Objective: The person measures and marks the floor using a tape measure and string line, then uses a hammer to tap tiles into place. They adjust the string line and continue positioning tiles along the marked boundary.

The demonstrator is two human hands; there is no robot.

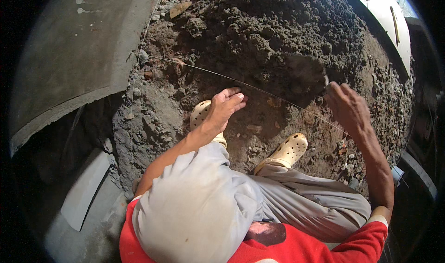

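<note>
My left hand hovers with fingers loosely spread and nothing in it, just above my left cream clog and just below a thin taut string that runs across the soil. My right hand is closed around the handle of a small hand tool. Its dark end is blurred and sits against the mound of dark loose soil. My right cream clog rests on reddish packed earth. My bent knees in grey trousers fill the lower middle.
A curved grey concrete slab borders the soil on the left, with a dark gap and a pale concrete piece below it. A white panel lies at the top right. Gravel covers the right side.
</note>
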